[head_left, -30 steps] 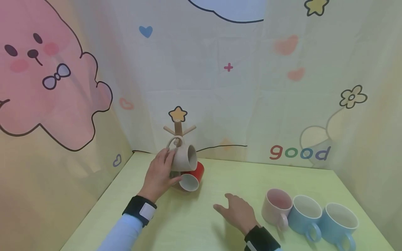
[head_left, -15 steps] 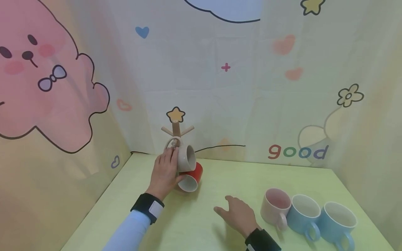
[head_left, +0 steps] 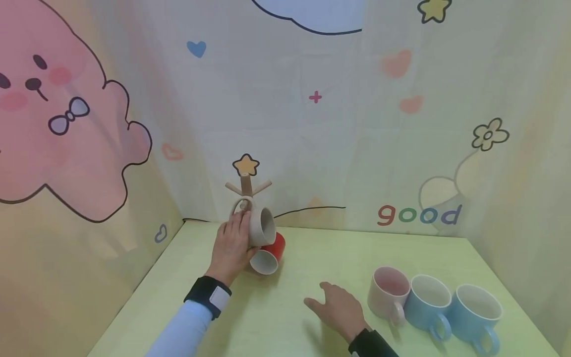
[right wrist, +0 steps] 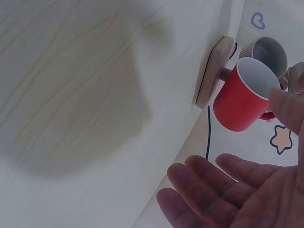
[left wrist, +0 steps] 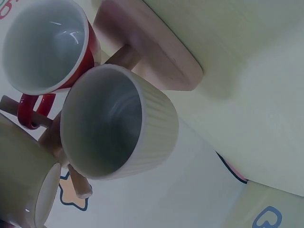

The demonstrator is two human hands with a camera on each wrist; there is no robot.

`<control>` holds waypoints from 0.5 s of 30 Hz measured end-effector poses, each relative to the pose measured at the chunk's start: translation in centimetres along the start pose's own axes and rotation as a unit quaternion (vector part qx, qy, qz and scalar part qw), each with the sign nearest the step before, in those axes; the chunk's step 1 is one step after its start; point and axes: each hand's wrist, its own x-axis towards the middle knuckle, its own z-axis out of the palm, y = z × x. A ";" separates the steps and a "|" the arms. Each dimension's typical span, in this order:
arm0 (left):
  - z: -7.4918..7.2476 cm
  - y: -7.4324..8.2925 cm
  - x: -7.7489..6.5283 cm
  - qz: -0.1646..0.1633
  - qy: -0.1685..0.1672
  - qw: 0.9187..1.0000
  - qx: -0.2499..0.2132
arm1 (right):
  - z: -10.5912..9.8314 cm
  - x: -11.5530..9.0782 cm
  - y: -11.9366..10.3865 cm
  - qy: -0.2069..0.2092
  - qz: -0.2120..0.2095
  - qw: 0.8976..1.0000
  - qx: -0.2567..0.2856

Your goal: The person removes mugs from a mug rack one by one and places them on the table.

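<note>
My left hand (head_left: 230, 246) holds a white mug (head_left: 262, 227), fingers along its left side and thumb below. The mug's handle loops over a peg of the wooden mug tree (head_left: 246, 184), and its mouth faces front right. Below it a red mug (head_left: 277, 245) with a white inside hangs tilted. A ribbed beige mug (left wrist: 161, 126) also hangs there, hidden behind my left hand in the head view. In the left wrist view the white mug (left wrist: 23, 166) is partly cut off at the lower left. My right hand (head_left: 340, 310) hovers over the table, fingers spread, holding nothing.
On the right of the pale table (head_left: 325, 258), a pink mug (head_left: 387, 300) and two blue mugs, one in the middle (head_left: 424, 310) and one outermost (head_left: 468, 315), stand upright in a row. A printed cloth (head_left: 285, 124) hangs behind the mug tree.
My left hand has shifted slightly right and up against the white mug, its fingers now closer to the handle. My right hand has stayed nearly still. The whole view has drifted a little.
</note>
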 end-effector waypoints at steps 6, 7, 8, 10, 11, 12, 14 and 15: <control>-0.2 0.1 -0.8 0.010 0.030 0.999 -0.014 | 0.3 -0.4 0.3 0.021 -0.010 1.000 0.005; -0.2 0.1 -0.9 0.013 0.037 0.999 -0.016 | 0.2 -0.4 0.4 0.023 -0.011 1.000 0.006; -0.3 0.2 -1.0 0.015 0.042 0.999 -0.018 | 0.3 -0.4 0.4 0.024 -0.012 1.000 0.006; -0.5 0.3 -1.2 0.020 0.056 0.998 -0.022 | 0.2 -0.4 0.4 0.024 -0.013 1.000 0.006; -0.6 0.3 -1.2 0.022 0.061 0.998 -0.023 | 0.2 -0.4 0.4 0.024 -0.013 1.000 0.007; -0.7 0.4 -1.3 0.024 0.066 0.997 -0.026 | 0.2 -0.4 0.4 0.023 -0.013 1.000 0.005; -0.9 0.5 -1.4 0.027 0.076 0.996 -0.032 | 0.2 -0.3 0.5 0.020 -0.011 1.000 0.004; -1.0 0.6 -1.5 0.028 0.081 0.996 -0.036 | 0.1 -0.3 0.5 0.019 -0.010 1.000 0.003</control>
